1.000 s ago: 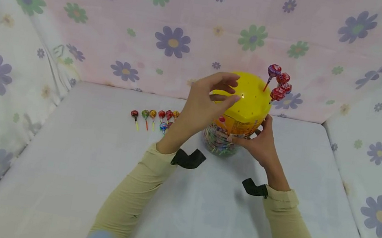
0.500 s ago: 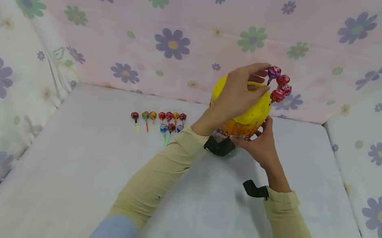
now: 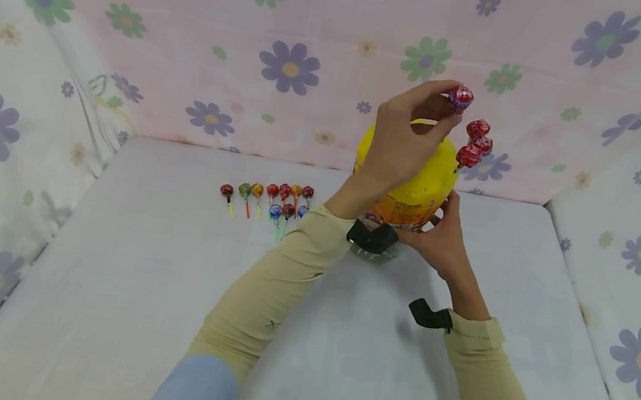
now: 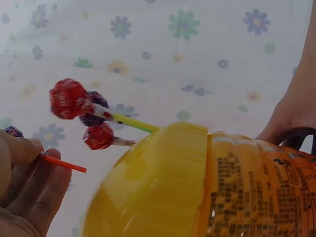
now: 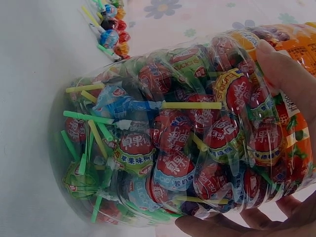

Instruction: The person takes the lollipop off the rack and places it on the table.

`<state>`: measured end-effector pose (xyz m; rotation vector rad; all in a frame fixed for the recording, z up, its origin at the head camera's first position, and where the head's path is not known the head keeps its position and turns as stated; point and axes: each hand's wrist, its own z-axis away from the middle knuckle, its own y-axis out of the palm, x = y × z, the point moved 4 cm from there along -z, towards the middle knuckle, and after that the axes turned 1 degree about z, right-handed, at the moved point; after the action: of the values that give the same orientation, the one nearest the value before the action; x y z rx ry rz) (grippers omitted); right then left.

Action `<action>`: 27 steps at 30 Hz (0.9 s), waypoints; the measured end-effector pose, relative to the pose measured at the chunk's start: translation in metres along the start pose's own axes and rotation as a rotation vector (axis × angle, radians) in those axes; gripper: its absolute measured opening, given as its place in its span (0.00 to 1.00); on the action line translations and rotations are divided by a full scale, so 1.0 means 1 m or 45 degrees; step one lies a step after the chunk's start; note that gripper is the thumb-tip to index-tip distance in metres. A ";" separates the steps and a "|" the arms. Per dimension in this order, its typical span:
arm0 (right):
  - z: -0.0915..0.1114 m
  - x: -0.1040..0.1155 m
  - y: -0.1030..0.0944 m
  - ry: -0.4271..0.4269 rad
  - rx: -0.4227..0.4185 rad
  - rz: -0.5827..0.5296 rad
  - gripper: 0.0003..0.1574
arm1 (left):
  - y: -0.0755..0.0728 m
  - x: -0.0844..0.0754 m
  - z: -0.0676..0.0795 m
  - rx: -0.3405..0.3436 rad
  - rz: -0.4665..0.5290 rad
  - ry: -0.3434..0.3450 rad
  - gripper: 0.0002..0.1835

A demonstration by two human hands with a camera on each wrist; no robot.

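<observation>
My left hand (image 3: pixel 397 142) pinches a red-and-purple wrapped lollipop (image 3: pixel 461 98) above the yellow domed lid (image 3: pixel 439 173) of a candy jar. In the left wrist view its orange stick (image 4: pixel 69 164) points out free of the lid. Three other red-wrapped lollipops (image 3: pixel 469 156) stand with their sticks in the lid's far right side. My right hand (image 3: pixel 441 242) grips the jar around its orange label, thumb on the near side. The clear jar (image 5: pixel 173 133), full of lollipops with yellow and green sticks, tilts a little; its base is close to the table.
Several loose lollipops (image 3: pixel 257 192) lie in two short rows on the white table (image 3: pixel 130 268), left of the jar. A flower-print cloth (image 3: pixel 196 36) hangs behind the table and along both sides.
My left hand has moved right across the lid, taken hold of the red-and-purple lollipop and lifted it up out of the lid. My right hand keeps its grip on the jar.
</observation>
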<state>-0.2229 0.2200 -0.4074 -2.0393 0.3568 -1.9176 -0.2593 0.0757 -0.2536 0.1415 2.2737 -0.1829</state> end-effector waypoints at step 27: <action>0.002 0.002 0.002 -0.101 0.009 -0.029 0.68 | -0.210 0.127 0.179 -0.335 -0.199 -0.768 0.22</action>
<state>-0.2211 0.2171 -0.4063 -2.1165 0.3088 -1.8421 -0.2429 -0.1570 -0.4479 -0.2070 1.6847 -0.0008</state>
